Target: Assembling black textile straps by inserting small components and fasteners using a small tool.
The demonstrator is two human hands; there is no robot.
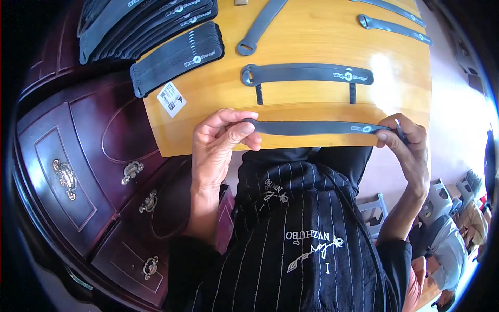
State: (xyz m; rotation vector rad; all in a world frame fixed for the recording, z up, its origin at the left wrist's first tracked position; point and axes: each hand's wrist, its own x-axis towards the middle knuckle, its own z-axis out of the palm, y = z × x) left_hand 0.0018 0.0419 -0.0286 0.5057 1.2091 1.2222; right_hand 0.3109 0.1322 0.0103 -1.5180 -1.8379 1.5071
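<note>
A dark grey storage strap point(312, 128) is stretched level between my hands above the table's near edge. My left hand point(221, 138) pinches its left end. At the right end, beside the pale print, my right hand point(408, 143) grips the strap between thumb and fingers. A small shiny metal piece point(398, 125) shows at the right fingers; its kind I cannot make out. Just beyond lie straps point(306, 74) laid together, their holed ends at the left. Two short black strips point(260, 94) stick out from under them toward me.
Piles of straps point(148, 28) and a fanned bundle point(176, 57) fill the table's far left, near a white label point(171, 99). Single straps point(262, 26) lie farther back. A dark red cabinet point(83, 156) stands left of the wooden table point(208, 96). People point(449, 249) and stools point(436, 200) are at right.
</note>
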